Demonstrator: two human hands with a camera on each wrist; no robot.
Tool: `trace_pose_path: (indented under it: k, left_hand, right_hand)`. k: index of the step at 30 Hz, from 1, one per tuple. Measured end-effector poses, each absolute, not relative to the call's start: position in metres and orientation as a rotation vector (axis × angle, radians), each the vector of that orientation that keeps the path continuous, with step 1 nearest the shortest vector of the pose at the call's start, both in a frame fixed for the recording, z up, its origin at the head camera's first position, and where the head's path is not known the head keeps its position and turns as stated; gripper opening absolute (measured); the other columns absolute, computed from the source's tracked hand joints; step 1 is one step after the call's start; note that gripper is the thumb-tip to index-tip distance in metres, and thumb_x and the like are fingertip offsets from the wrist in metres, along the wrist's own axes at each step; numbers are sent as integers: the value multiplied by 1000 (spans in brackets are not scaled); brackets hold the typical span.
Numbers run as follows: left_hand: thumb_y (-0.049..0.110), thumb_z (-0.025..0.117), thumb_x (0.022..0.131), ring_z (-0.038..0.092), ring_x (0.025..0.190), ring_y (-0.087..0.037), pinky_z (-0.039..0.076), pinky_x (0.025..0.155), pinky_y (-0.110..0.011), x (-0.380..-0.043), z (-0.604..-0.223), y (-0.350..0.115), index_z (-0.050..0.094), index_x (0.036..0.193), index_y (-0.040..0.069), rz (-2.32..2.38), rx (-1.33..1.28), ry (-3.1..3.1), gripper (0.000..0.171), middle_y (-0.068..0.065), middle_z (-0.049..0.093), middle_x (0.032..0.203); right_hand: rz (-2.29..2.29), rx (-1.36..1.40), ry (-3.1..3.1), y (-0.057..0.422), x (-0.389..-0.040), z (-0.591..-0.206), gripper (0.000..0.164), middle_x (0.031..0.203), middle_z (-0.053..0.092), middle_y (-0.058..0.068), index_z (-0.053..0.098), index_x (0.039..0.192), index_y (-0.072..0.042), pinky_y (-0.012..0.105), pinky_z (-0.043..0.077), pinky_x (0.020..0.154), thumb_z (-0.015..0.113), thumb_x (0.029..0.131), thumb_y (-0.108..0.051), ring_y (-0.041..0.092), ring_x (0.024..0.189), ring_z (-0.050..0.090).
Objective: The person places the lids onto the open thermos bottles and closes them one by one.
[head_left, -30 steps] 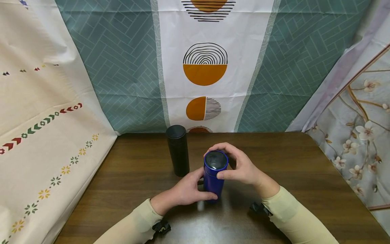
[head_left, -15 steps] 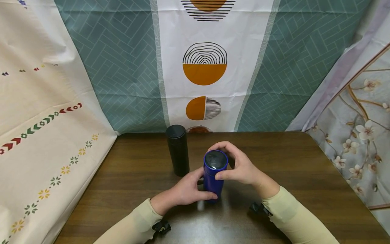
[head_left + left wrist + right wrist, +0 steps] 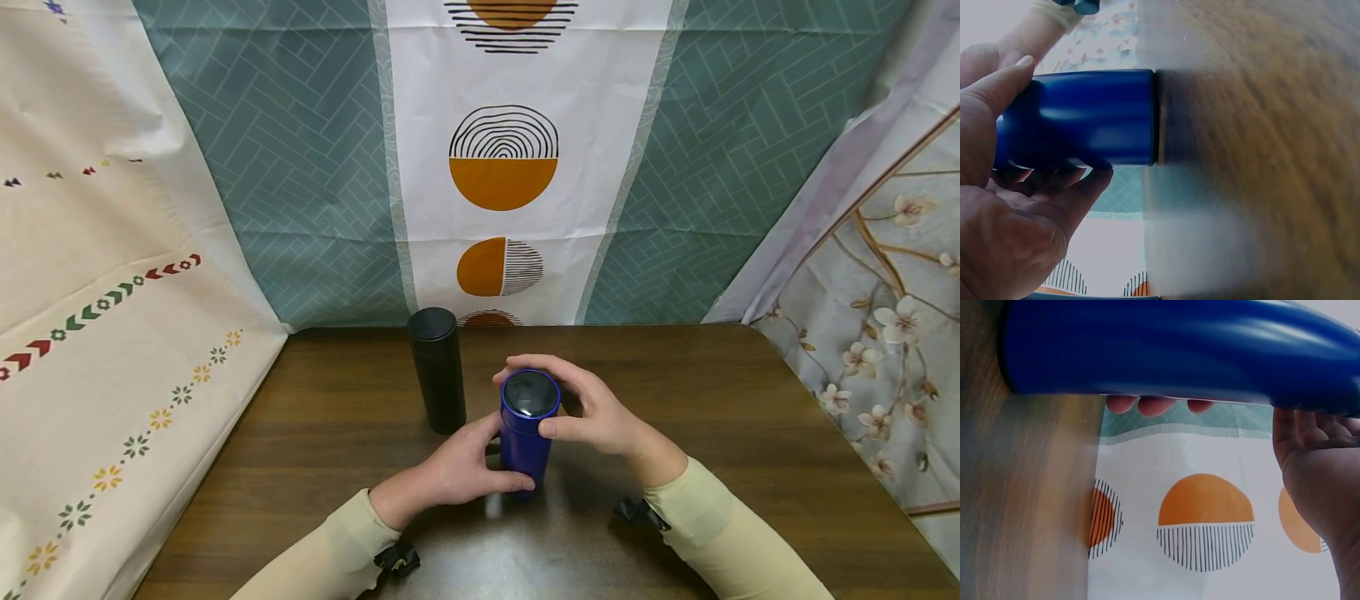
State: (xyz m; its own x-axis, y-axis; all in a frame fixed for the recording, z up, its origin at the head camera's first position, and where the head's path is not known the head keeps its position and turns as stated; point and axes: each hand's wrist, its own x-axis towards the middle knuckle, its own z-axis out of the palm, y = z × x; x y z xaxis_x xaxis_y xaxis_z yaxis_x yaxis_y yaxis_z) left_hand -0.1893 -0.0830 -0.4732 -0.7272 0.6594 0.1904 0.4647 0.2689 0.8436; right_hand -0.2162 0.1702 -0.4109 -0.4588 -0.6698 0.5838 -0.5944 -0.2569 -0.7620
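Note:
An upright blue thermos flask (image 3: 525,454) with a glossy black-topped lid (image 3: 531,393) stands on the wooden table. Low on its body, my left hand (image 3: 468,462) holds it, thumb across the front. Around the lid curl the fingers and thumb of my right hand (image 3: 588,408); the thumb lies at the front right and the fingers wrap the back. In the left wrist view the flask (image 3: 1094,119) has its dark base at the tabletop. Seen from the right wrist, my left fingertips (image 3: 1155,406) show along the far side of the flask (image 3: 1147,347).
Just behind and left of the flask stands a black cylindrical bottle (image 3: 438,375). The brown wooden table (image 3: 337,400) ends at a patterned teal and white cloth (image 3: 322,192). Other cloths hang at the left and right sides.
My right hand shifts around the lid: its thumb moves slightly right, while the fingers at the back reach further left. The left hand and the black bottle stay in place.

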Motion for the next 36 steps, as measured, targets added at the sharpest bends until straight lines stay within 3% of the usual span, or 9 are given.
trace_pose_path:
  k: [7,15,36]
  left_hand:
    - [27,96,91,65,134,-13,51,118,-43,-189,-473,-82,58,154,20,1442,1045,2349,74,7,70,144]
    - [27,96,91,64,136,-13,50,119,-43,-189,-472,-83,55,157,23,1444,1054,2348,78,7,69,146]
    - [29,96,92,65,135,-13,51,119,-44,-189,-473,-83,55,157,25,1451,1075,2338,76,8,69,147]
  right_hand:
    - [-1843,-1618,1844,169,-217,-410,64,147,63,35,45,160,9,52,46,121,71,106,-15,45,141,60]
    - [-1851,-1539,1933,170,-217,-411,58,141,67,30,54,153,1,49,51,114,77,102,-15,49,130,62]
    - [-1891,-1355,2130,171,-212,-412,71,130,66,31,60,140,-3,40,54,104,98,89,-35,49,114,64]
